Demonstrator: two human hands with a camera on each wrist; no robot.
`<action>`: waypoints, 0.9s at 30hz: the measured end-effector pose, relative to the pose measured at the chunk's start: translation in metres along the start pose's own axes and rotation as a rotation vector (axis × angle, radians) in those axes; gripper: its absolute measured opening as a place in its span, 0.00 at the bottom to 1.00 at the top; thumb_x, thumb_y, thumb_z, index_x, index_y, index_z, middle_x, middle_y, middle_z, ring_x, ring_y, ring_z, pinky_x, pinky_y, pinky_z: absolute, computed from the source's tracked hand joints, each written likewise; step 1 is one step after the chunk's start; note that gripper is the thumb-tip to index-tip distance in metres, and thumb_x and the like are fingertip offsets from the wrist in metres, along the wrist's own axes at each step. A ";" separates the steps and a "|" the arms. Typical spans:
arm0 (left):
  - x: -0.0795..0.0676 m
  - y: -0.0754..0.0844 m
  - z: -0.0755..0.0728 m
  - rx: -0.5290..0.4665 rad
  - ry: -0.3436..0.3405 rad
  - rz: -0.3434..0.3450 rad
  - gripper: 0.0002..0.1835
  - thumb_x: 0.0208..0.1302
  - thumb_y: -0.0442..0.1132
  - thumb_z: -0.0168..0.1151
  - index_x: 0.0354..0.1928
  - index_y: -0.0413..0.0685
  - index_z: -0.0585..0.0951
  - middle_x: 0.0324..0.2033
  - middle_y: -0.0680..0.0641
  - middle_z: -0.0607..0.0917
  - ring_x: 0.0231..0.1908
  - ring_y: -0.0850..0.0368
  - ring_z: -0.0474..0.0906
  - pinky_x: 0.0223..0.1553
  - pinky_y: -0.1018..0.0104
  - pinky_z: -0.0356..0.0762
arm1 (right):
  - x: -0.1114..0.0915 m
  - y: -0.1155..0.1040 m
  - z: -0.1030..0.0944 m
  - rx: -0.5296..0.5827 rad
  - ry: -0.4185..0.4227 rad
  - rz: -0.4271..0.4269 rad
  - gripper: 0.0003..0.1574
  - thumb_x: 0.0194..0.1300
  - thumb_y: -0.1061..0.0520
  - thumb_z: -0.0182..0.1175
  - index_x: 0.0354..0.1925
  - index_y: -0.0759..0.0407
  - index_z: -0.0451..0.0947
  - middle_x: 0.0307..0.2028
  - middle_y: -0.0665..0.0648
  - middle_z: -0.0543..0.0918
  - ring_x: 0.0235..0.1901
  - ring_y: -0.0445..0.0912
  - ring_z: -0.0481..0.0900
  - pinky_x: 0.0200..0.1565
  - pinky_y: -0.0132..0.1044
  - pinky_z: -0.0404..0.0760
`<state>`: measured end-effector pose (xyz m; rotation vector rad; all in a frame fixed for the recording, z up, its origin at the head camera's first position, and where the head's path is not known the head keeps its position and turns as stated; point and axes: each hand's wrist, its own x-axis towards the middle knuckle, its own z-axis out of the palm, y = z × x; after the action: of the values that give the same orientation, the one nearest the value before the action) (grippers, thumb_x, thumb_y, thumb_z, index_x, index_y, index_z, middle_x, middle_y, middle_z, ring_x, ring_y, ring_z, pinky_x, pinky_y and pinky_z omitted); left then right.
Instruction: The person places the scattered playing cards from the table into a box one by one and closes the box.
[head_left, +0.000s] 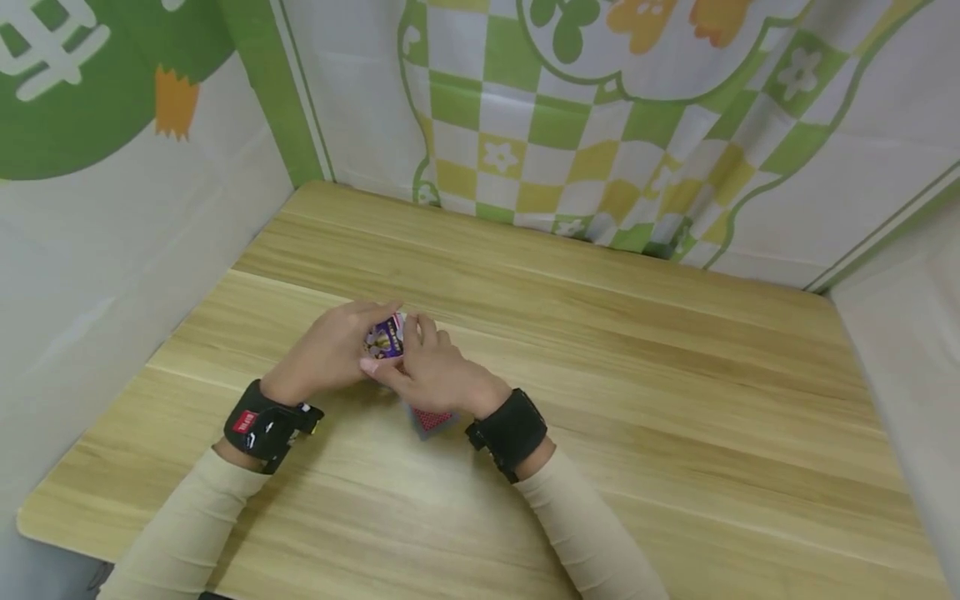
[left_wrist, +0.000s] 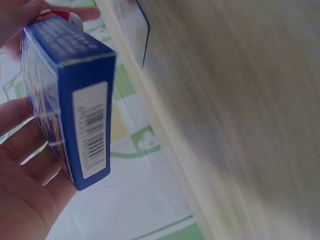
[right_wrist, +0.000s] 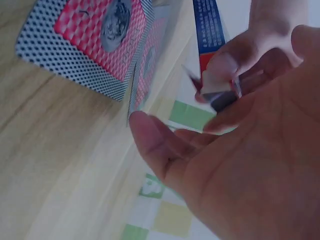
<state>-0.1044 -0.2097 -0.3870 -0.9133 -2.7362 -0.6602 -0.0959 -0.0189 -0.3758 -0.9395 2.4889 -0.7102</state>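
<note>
A blue playing-card box (left_wrist: 90, 120) with a barcode on its near end is held up off the table. My left hand (head_left: 330, 346) grips it, with its thumb along the far side in the head view. At the box's right end is my right hand (head_left: 438, 371), its thumb (head_left: 381, 368) on the near edge and its fingers curled at the end. In the right wrist view a small flap (right_wrist: 215, 90) stands out at the box's red end, close to both hands' fingers. Red-backed playing cards (right_wrist: 87, 42) lie on the table, partly under my right hand in the head view.
The wooden table (head_left: 675, 400) runs back to a green, white and yellow patterned curtain (head_left: 562, 142). White cloth (head_left: 90, 275) hangs along the left side, and another pale panel (head_left: 907, 317) stands at the right. Black bands wrap both wrists.
</note>
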 end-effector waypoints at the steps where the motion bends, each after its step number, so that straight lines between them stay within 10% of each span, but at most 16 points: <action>1: 0.000 0.000 -0.001 0.004 0.004 -0.007 0.40 0.48 0.52 0.72 0.58 0.32 0.72 0.44 0.36 0.82 0.42 0.46 0.78 0.40 0.49 0.78 | 0.000 0.002 -0.002 0.022 0.011 -0.007 0.51 0.69 0.28 0.26 0.70 0.67 0.45 0.67 0.69 0.54 0.63 0.61 0.52 0.58 0.53 0.66; 4: 0.001 -0.001 -0.003 0.011 0.032 -0.045 0.39 0.46 0.50 0.74 0.57 0.34 0.74 0.40 0.40 0.84 0.35 0.51 0.77 0.33 0.53 0.78 | -0.001 0.011 -0.007 0.052 0.066 0.008 0.32 0.76 0.40 0.32 0.55 0.62 0.69 0.44 0.59 0.76 0.43 0.49 0.72 0.39 0.41 0.76; 8: -0.001 -0.003 -0.005 0.017 0.060 -0.099 0.41 0.44 0.55 0.74 0.57 0.37 0.75 0.34 0.45 0.83 0.26 0.56 0.73 0.24 0.60 0.73 | -0.005 0.020 -0.011 -0.029 0.027 0.056 0.13 0.69 0.48 0.54 0.38 0.57 0.74 0.29 0.52 0.73 0.24 0.42 0.70 0.24 0.34 0.71; 13: -0.001 -0.005 -0.007 0.016 0.072 -0.104 0.42 0.45 0.58 0.73 0.58 0.37 0.74 0.34 0.45 0.83 0.24 0.57 0.70 0.21 0.63 0.69 | -0.008 0.024 -0.008 -0.090 -0.080 0.091 0.35 0.44 0.42 0.75 0.46 0.55 0.72 0.39 0.54 0.69 0.34 0.44 0.70 0.30 0.34 0.75; 20: -0.001 -0.007 -0.006 0.024 0.065 -0.100 0.43 0.44 0.58 0.73 0.58 0.37 0.74 0.35 0.45 0.84 0.25 0.57 0.71 0.22 0.62 0.70 | -0.009 0.027 -0.007 -0.136 -0.075 0.141 0.33 0.37 0.42 0.78 0.35 0.56 0.72 0.37 0.56 0.66 0.39 0.50 0.61 0.27 0.35 0.71; 27: -0.002 -0.005 -0.006 0.017 0.066 -0.096 0.43 0.43 0.57 0.74 0.57 0.35 0.75 0.39 0.42 0.84 0.27 0.55 0.73 0.24 0.62 0.71 | -0.014 0.037 -0.027 0.054 -0.123 -0.006 0.16 0.57 0.54 0.67 0.28 0.58 0.68 0.25 0.53 0.70 0.25 0.46 0.69 0.23 0.33 0.65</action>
<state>-0.1062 -0.2172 -0.3842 -0.7473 -2.7365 -0.6696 -0.1182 0.0227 -0.3732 -0.9416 2.3497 -0.6969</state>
